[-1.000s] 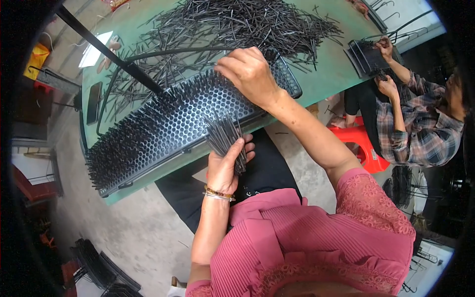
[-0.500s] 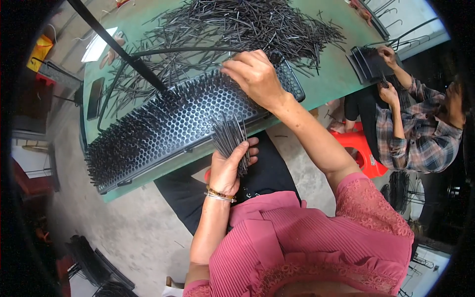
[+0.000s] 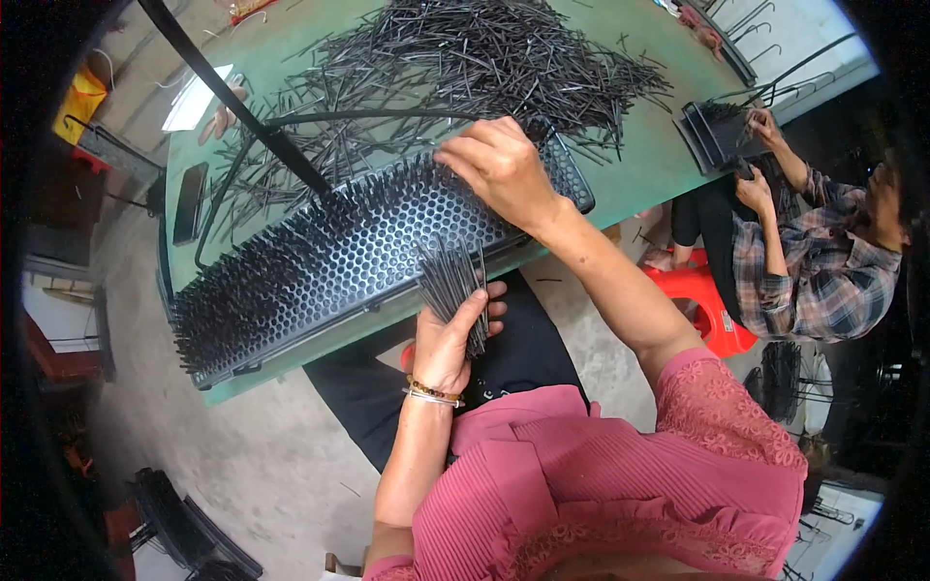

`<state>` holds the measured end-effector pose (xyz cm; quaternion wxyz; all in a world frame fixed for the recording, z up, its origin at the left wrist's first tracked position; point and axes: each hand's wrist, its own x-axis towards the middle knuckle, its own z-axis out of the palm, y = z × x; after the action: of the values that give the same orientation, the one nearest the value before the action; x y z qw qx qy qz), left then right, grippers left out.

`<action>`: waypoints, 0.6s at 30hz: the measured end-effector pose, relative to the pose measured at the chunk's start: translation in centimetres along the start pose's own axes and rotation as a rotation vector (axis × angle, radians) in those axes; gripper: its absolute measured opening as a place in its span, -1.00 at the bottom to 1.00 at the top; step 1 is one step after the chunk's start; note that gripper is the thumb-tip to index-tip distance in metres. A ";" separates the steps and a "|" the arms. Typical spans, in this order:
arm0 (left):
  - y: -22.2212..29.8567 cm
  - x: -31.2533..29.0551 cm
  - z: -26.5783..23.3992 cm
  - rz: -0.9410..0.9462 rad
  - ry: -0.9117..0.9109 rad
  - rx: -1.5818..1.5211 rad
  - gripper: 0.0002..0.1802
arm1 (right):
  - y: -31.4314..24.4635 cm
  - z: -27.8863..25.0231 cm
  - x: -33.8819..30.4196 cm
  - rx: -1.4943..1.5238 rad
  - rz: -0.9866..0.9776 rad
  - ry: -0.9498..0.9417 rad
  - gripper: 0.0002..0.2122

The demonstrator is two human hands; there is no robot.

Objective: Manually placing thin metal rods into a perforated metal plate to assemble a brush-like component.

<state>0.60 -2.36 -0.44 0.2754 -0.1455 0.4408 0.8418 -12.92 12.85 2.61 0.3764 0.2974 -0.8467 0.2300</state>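
Observation:
A bundle of thin dark rods (image 3: 449, 276) stands fanned out in my left hand (image 3: 448, 344), its fingers and thumb wrapped round the lower part. My right hand (image 3: 499, 167) is closed in a pinch over the far edge of a long black perforated tray (image 3: 373, 257). Whatever lies between its fingertips is too small to make out. Many short dark rods (image 3: 247, 295) stand upright in the tray's round holes, densest at the left end and along the far side. Bare holes show in the near middle and at the right end.
A large heap of loose rods (image 3: 484, 58) covers the far part of the green table (image 3: 639, 179). A black bent-tube stand (image 3: 232, 92) rises over the tray, and a phone (image 3: 190, 203) lies at left. At right a co-worker (image 3: 814, 252) sits by a red stool (image 3: 715, 315), handling another tray (image 3: 722, 131).
The view has shifted slightly, so the table and tray appear a little lower. My right hand stays pinched at the tray's far side; my left hand keeps its bundle.

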 end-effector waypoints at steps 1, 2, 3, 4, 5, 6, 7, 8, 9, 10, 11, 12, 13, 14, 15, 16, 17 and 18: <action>0.0 -0.1 0.1 -0.004 0.000 0.013 -0.70 | 0.1 0.0 0.1 0.013 -0.014 0.029 -0.88; 0.1 -0.2 0.3 -0.003 0.001 0.021 -0.70 | 0.2 -0.3 0.0 0.009 -0.004 0.074 -0.88; 0.0 -0.4 0.2 0.001 0.007 0.020 -0.71 | 0.1 -0.9 0.2 0.013 0.004 0.117 -0.88; -0.1 -0.5 0.1 0.005 0.014 0.019 -0.71 | 0.3 -1.1 0.3 0.004 0.047 0.104 -0.89; 0.0 -0.4 0.0 0.017 0.013 0.016 -0.73 | 0.7 -1.4 0.6 0.008 0.047 0.110 -0.89; 0.0 -0.3 0.0 0.015 0.008 0.021 -0.73 | 0.9 -1.9 1.0 0.011 0.052 0.115 -0.90; 0.0 -0.3 -0.1 0.015 0.007 0.020 -0.74 | 0.9 -2.4 1.3 0.024 0.060 0.164 -0.91; 0.0 -0.2 -0.1 0.014 0.005 0.019 -0.75 | 1.1 -3.0 1.5 0.050 0.113 0.165 -0.91; 0.0 -0.3 -0.1 0.023 -0.009 0.010 -0.74 | 1.3 -3.5 1.6 0.078 0.166 0.164 -0.92; 0.0 -0.3 0.1 0.020 -0.012 0.013 -0.74 | 1.5 -3.8 1.6 0.099 0.199 0.143 -0.92; 0.1 -0.3 0.4 0.030 -0.010 0.000 -0.73 | 1.7 -3.9 1.5 0.090 0.185 0.143 -0.92; 0.2 -0.3 0.6 0.039 -0.008 -0.012 -0.73 | 1.8 -3.8 1.4 0.079 0.172 0.143 -0.92; 0.1 -0.2 0.7 0.038 -0.011 -0.009 -0.73 | 2.0 -3.6 1.2 0.078 0.155 0.138 -0.92; 0.0 -0.1 0.7 0.029 -0.003 -0.021 -0.74 | 2.1 -3.4 1.0 0.075 0.156 0.140 -0.92; -0.1 0.1 0.7 0.020 0.009 -0.034 -0.75 | 2.1 -3.2 0.8 0.073 0.162 0.127 -0.92; -0.2 0.0 0.7 0.022 0.015 -0.018 -0.74 | 2.0 -3.0 0.7 0.072 0.168 0.114 -0.93; -0.2 0.0 0.7 0.022 0.018 -0.017 -0.74 | 1.8 -2.9 0.6 0.095 0.194 0.075 -0.92; -0.1 -0.1 0.7 0.018 0.003 -0.002 -0.73 | 1.9 -2.9 0.5 0.094 0.194 0.076 -0.92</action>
<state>0.71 -1.82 -0.08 0.2670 -0.1432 0.4418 0.8444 -13.01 15.78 4.41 0.3697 0.2224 -0.8450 0.3159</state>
